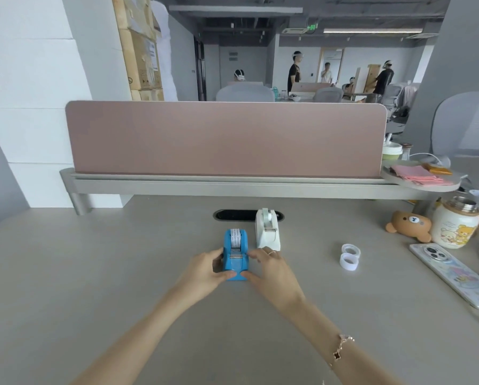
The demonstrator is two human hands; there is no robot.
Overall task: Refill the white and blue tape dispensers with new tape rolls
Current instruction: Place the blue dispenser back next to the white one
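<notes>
A blue tape dispenser (236, 254) stands on the grey desk (121, 273) in the middle, with a printed white tape roll seated in its top. My left hand (205, 269) grips its left side and my right hand (271, 269) grips its right side, thumbs at its front end. Just behind and to the right stands a white tape dispenser (267, 230) with a pale roll in it. Two small tape rolls (350, 257) lie on the desk to the right, apart from both hands.
A pink desk divider (227, 137) closes the back. At the right sit a bear plush (409, 225), a bear-printed flask (455, 225), a phone (455, 273) and a small shelf with pink cloths (416, 173). A cable slot (235, 215) lies behind the dispensers. People stand far behind.
</notes>
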